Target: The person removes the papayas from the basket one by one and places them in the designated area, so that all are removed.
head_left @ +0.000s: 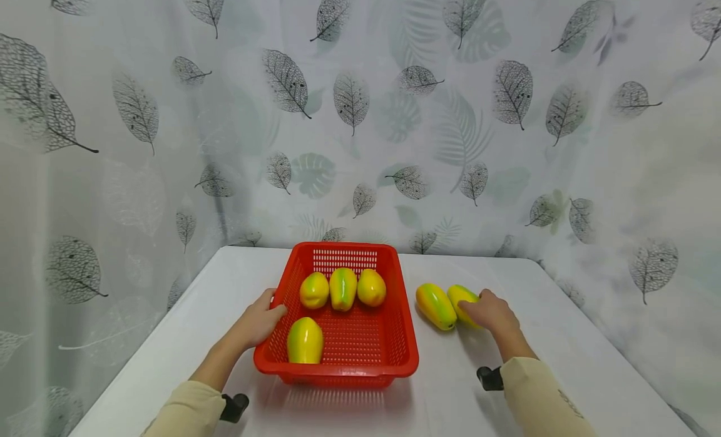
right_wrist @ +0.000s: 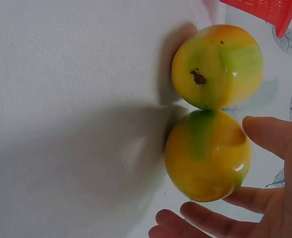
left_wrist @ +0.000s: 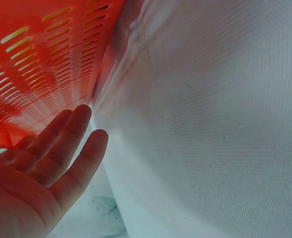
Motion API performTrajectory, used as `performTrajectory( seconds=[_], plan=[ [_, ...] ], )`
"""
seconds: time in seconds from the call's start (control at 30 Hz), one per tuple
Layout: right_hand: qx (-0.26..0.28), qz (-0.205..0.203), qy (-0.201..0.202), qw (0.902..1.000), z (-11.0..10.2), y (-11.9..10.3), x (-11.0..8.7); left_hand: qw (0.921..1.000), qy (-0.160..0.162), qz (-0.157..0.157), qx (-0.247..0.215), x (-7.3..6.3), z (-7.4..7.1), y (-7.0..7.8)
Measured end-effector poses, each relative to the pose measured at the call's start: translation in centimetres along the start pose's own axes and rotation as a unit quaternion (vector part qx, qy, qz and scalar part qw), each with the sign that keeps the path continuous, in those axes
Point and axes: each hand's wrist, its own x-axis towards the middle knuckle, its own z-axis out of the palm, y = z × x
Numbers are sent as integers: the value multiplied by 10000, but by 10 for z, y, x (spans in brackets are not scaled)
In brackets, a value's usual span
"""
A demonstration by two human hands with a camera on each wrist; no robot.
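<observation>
A red plastic basket point(head_left: 360, 337) stands on the white table with several yellow-green papayas inside: three in a row at the back, including the middle one point(head_left: 343, 289), and one papaya point(head_left: 305, 341) at the front left. My left hand point(head_left: 260, 319) holds the basket's left rim, thumb over the edge; in the left wrist view its fingers point(left_wrist: 69, 144) extend along the slotted outer wall. Right of the basket, two papayas lie side by side. My right hand point(head_left: 496, 313) is at the right-hand papaya point(right_wrist: 207, 156), thumb and fingers spread around it. The other papaya point(right_wrist: 217, 67) lies against it.
A pale curtain point(head_left: 360, 143) with a leaf print hangs behind and beside the table point(head_left: 563, 362). Small black devices point(head_left: 489, 379) sit at both wrists, beside beige sleeves.
</observation>
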Motion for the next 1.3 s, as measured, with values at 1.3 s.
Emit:
performTrajectory(
  seconds=[1.3],
  plan=[
    [83,-1326,819,9878,-9,-110,-41,10000,11,-5,-8,0,0,0]
  ],
)
